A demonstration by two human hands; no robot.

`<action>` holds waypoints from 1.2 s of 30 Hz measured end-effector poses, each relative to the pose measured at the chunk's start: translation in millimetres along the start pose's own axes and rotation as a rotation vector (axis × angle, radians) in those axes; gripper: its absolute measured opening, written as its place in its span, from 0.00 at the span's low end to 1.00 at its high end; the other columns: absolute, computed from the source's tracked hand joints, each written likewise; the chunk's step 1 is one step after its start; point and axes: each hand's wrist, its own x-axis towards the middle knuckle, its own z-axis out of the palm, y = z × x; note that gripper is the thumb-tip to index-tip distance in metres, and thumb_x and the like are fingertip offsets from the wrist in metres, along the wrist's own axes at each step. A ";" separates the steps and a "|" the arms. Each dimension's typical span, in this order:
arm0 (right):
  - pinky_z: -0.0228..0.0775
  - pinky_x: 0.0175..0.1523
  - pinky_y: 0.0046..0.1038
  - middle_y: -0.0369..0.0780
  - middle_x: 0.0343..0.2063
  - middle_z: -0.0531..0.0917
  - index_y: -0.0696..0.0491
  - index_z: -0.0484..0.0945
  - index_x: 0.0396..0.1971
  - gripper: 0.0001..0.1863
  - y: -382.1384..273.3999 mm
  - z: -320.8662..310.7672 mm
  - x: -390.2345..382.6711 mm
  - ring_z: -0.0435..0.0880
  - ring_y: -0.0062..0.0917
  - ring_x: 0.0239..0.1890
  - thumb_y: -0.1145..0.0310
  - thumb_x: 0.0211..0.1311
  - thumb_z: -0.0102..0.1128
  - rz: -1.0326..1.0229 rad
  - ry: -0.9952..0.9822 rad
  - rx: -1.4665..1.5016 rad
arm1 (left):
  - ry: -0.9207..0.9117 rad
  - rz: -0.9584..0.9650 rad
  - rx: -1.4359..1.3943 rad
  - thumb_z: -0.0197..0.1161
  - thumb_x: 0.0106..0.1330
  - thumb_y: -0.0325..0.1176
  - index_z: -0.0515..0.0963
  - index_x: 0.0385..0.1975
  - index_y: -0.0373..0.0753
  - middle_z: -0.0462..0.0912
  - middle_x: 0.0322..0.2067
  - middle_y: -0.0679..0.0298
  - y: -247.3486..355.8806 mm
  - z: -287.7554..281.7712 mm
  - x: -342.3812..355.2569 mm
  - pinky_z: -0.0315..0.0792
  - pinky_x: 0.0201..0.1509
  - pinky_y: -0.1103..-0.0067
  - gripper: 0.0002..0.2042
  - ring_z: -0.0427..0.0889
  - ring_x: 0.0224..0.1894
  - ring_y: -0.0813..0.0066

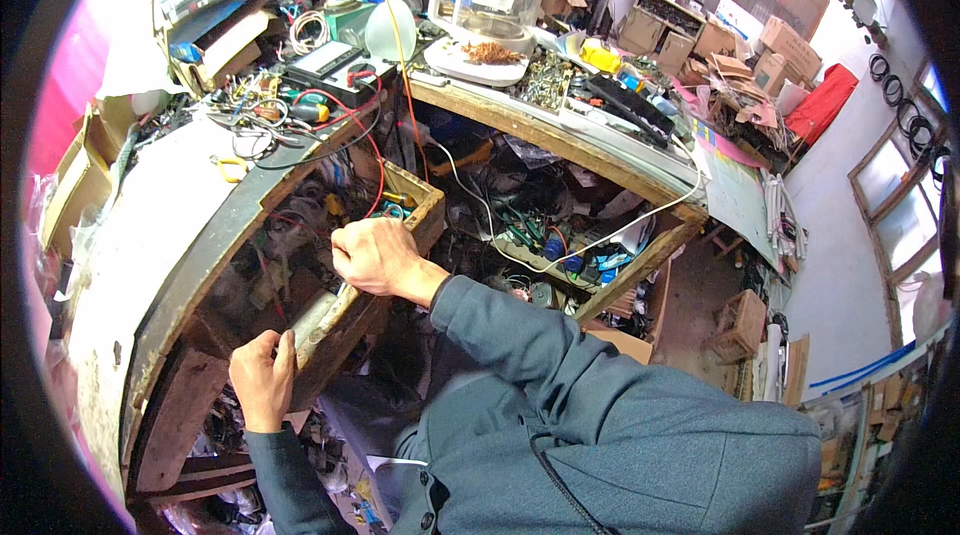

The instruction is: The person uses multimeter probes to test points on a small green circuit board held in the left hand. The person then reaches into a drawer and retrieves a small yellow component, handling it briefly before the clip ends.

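A worn wooden drawer (345, 330) stands pulled out from under the workbench. My left hand (262, 380) is closed at the near left end of its front board, with the thumb up along the edge. Farther along the same board, my right hand (378, 257) is closed over the top edge, knuckles up; its fingertips are hidden. Inside the drawer lie dark tangled parts and wires (290, 235), and a yellow-handled tool (398, 199) rests near its far right corner. A pale strip (315, 317) shows along the inner side of the front board.
A meter-like box (338, 70) with red and black leads sits on the cluttered bench top. Beyond it stands a clear blender-like jug (500, 0). A second open compartment (540, 225) to the right holds pliers and wires. A white cable (600, 240) hangs across it.
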 end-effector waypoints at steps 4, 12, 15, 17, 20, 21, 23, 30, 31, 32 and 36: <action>0.77 0.36 0.39 0.46 0.25 0.86 0.53 0.84 0.26 0.12 6.7 -5.9 1.6 0.86 0.41 0.28 0.61 0.55 0.58 -0.038 -0.069 0.115 | 0.005 -0.004 0.006 0.63 0.65 0.40 0.72 0.18 0.32 0.71 0.17 0.45 -2.2 1.1 0.4 0.65 0.25 0.64 0.19 0.75 0.21 0.46; 0.77 0.43 0.31 0.43 0.30 0.87 0.57 0.84 0.35 0.14 28.9 -122.3 16.3 0.86 0.32 0.34 0.61 0.61 0.63 -0.127 -0.321 0.209 | 0.007 0.015 0.017 0.63 0.65 0.41 0.73 0.18 0.32 0.72 0.18 0.44 -4.0 0.7 0.2 0.66 0.26 0.62 0.20 0.76 0.23 0.44; 0.77 0.43 0.31 0.43 0.30 0.87 0.56 0.84 0.34 0.13 38.8 -202.1 22.0 0.86 0.32 0.34 0.61 0.61 0.62 -0.150 -0.300 -0.015 | -0.004 0.010 0.025 0.63 0.65 0.42 0.73 0.17 0.32 0.73 0.18 0.44 -2.3 -0.9 -0.7 0.66 0.27 0.61 0.20 0.77 0.23 0.45; 0.77 0.43 0.32 0.43 0.30 0.87 0.55 0.85 0.34 0.12 70.3 -251.5 27.2 0.86 0.33 0.34 0.61 0.60 0.62 -0.150 -0.196 -0.183 | 0.008 0.012 0.033 0.62 0.65 0.42 0.73 0.17 0.32 0.74 0.18 0.44 -3.5 -1.2 -1.5 0.67 0.27 0.61 0.20 0.77 0.24 0.45; 0.77 0.46 0.36 0.46 0.33 0.87 0.50 0.86 0.37 0.12 125.9 -338.1 36.4 0.87 0.39 0.37 0.60 0.59 0.61 0.138 -0.103 -0.562 | 0.013 0.015 0.028 0.62 0.65 0.42 0.74 0.17 0.32 0.74 0.19 0.44 -2.7 -0.6 -2.4 0.68 0.28 0.60 0.20 0.78 0.24 0.44; 0.78 0.47 0.38 0.47 0.36 0.87 0.49 0.86 0.40 0.14 157.9 -364.6 34.7 0.87 0.42 0.39 0.60 0.59 0.59 0.239 -0.060 -0.685 | 0.013 0.021 0.020 0.62 0.65 0.43 0.74 0.17 0.33 0.74 0.19 0.44 -0.9 0.9 -0.7 0.68 0.28 0.60 0.20 0.78 0.24 0.44; 0.77 0.50 0.41 0.48 0.39 0.87 0.48 0.86 0.41 0.14 211.7 -410.5 21.4 0.86 0.44 0.44 0.63 0.57 0.59 0.305 -0.033 -0.890 | 0.020 0.039 0.014 0.62 0.65 0.43 0.74 0.17 0.33 0.75 0.19 0.44 -3.4 5.7 0.0 0.68 0.29 0.59 0.20 0.79 0.25 0.44; 0.76 0.53 0.38 0.47 0.40 0.87 0.51 0.85 0.43 0.14 257.4 -427.8 -14.4 0.86 0.41 0.47 0.71 0.54 0.64 0.429 -0.215 -0.743 | 0.013 0.033 0.040 0.61 0.66 0.43 0.76 0.17 0.34 0.77 0.20 0.44 -2.9 0.3 -1.7 0.70 0.30 0.58 0.20 0.80 0.27 0.43; 0.76 0.53 0.39 0.47 0.41 0.87 0.50 0.84 0.43 0.14 256.3 -427.3 -16.2 0.85 0.41 0.47 0.71 0.54 0.63 0.441 -0.195 -0.732 | 0.014 0.041 0.047 0.61 0.66 0.43 0.76 0.17 0.34 0.77 0.21 0.44 -3.0 0.6 -1.0 0.70 0.30 0.58 0.20 0.80 0.27 0.44; 0.76 0.53 0.40 0.46 0.41 0.86 0.49 0.84 0.43 0.14 255.1 -427.2 -18.0 0.85 0.42 0.48 0.70 0.55 0.63 0.454 -0.176 -0.721 | 0.012 0.041 0.047 0.61 0.66 0.43 0.76 0.17 0.34 0.77 0.21 0.44 -3.1 0.5 -0.8 0.70 0.30 0.58 0.20 0.80 0.27 0.44; 0.76 0.45 0.40 0.47 0.33 0.86 0.54 0.83 0.34 0.10 255.1 -423.4 -27.3 0.86 0.41 0.40 0.68 0.53 0.67 0.412 -0.061 -0.803 | 0.027 0.067 0.047 0.59 0.67 0.44 0.74 0.16 0.34 0.76 0.19 0.45 -5.2 3.3 -1.0 0.69 0.30 0.58 0.22 0.79 0.26 0.45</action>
